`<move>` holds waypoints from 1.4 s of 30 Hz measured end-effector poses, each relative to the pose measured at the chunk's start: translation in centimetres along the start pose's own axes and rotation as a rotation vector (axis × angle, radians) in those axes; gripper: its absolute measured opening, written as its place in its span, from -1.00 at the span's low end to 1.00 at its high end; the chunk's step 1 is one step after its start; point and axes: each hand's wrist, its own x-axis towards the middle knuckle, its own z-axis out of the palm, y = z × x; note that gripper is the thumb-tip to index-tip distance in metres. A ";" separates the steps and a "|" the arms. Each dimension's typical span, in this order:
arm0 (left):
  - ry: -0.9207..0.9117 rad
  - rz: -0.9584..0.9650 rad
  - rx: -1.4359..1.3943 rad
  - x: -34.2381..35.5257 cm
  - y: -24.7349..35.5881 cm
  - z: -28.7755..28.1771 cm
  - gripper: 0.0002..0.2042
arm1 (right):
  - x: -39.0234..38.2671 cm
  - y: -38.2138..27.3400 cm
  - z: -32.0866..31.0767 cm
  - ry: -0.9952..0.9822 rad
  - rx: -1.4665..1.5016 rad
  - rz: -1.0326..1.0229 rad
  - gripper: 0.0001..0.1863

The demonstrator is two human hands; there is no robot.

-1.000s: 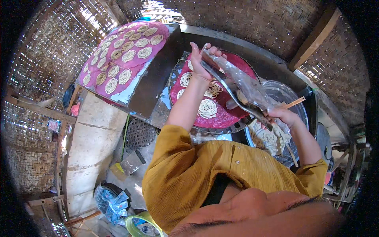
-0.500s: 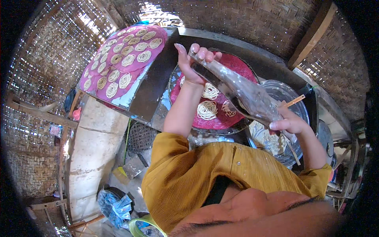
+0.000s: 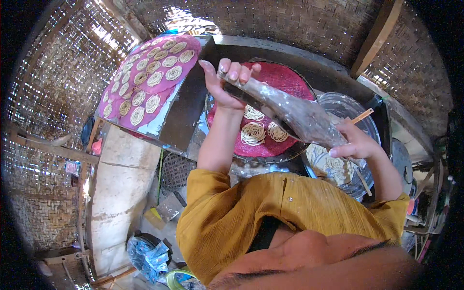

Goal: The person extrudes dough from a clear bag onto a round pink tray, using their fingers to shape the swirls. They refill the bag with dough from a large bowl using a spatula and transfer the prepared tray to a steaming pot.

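Note:
Both hands hold a long, tapered, grey-brown sheath-like thing (image 3: 295,108), smeared with pale paste; its exact kind I cannot make out. My left hand (image 3: 226,84) has its fingers curled over the upper left end, thumb standing apart. My right hand (image 3: 356,141) grips the lower right end. Beneath it lies a round magenta cloth (image 3: 263,151) bearing coiled strand nests (image 3: 253,134), partly hidden by the held thing. Below my right hand, a clear basin (image 3: 374,130) contains crumbly pale dough (image 3: 328,164). A thin wooden stick (image 3: 362,116) shows beside that hand.
To the left, a slanted board with pinkish-purple cloth (image 3: 162,101) carries many coiled nests. A dark ledge (image 3: 181,116) separates it from the round cloth. Woven bamboo walls (image 3: 290,24) enclose the space. Blue plastic bags (image 3: 154,256) and a dark lattice crate (image 3: 175,170) are lower left.
The held thing and my left hand have shifted slightly left and down in the picture. A nest at the right of the round cloth shows more fully. Both hands keep their grip.

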 end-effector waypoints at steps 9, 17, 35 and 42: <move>0.136 -0.161 -0.166 0.5 -3.9 -0.4 -0.49 | -2.4 0.7 -0.3 0.049 0.179 0.187 -0.31; 0.217 -1.017 0.962 -4.9 -8.5 -6.9 -0.54 | -2.4 1.6 -0.2 0.071 0.154 0.168 -0.36; -0.608 -0.920 2.184 -7.7 -5.3 -3.3 -0.56 | -1.5 4.9 -0.3 0.250 0.373 0.104 -0.45; -0.803 -0.682 2.443 -5.3 -3.2 -4.7 -0.46 | -0.7 4.2 -0.2 0.249 0.386 0.106 -0.47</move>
